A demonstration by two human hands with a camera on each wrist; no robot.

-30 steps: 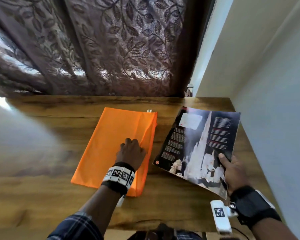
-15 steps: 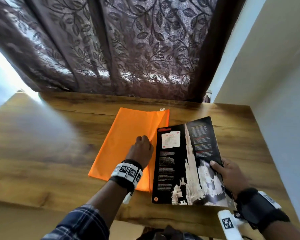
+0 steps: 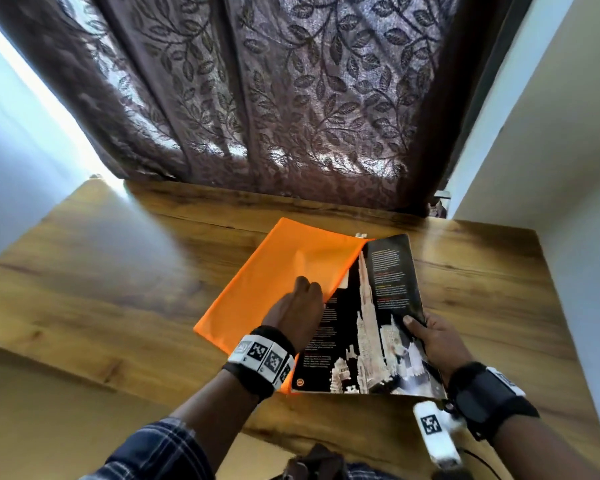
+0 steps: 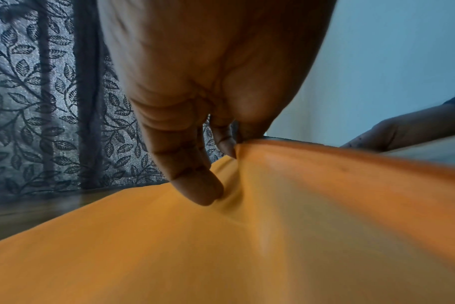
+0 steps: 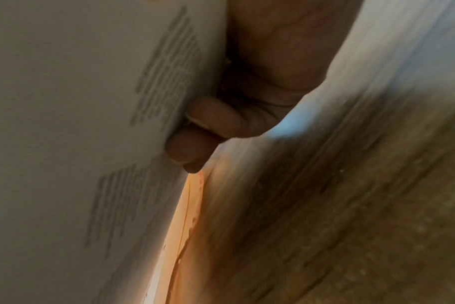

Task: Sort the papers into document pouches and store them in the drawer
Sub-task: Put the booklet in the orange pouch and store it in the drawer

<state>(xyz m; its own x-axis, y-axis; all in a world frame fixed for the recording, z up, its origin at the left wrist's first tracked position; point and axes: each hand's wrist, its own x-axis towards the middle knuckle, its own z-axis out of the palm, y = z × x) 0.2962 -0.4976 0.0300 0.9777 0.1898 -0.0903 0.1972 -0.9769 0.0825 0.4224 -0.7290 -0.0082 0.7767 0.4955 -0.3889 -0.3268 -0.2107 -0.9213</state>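
An orange document pouch (image 3: 274, 282) lies flat on the wooden table (image 3: 118, 289). My left hand (image 3: 303, 303) pinches and lifts the upper layer at the pouch's right-hand edge (image 4: 247, 150). My right hand (image 3: 433, 337) grips the right edge of a glossy black printed sheet (image 3: 371, 323) showing a white tower and text. The sheet's left edge sits at the pouch's opening, part of it under the lifted orange layer. In the right wrist view my fingers (image 5: 195, 139) press the sheet's pale underside (image 5: 78, 144). No drawer is in view.
A dark leaf-patterned curtain (image 3: 274, 91) hangs behind the table. A white wall (image 3: 568, 168) runs along the table's right side. The table's near edge (image 3: 326, 434) crosses in front of my arms. The left half of the table shows bare wood.
My right hand has swung the printed sheet leftward from beside the pouch until its left edge reaches the opening. My left hand has lifted the pouch's edge.
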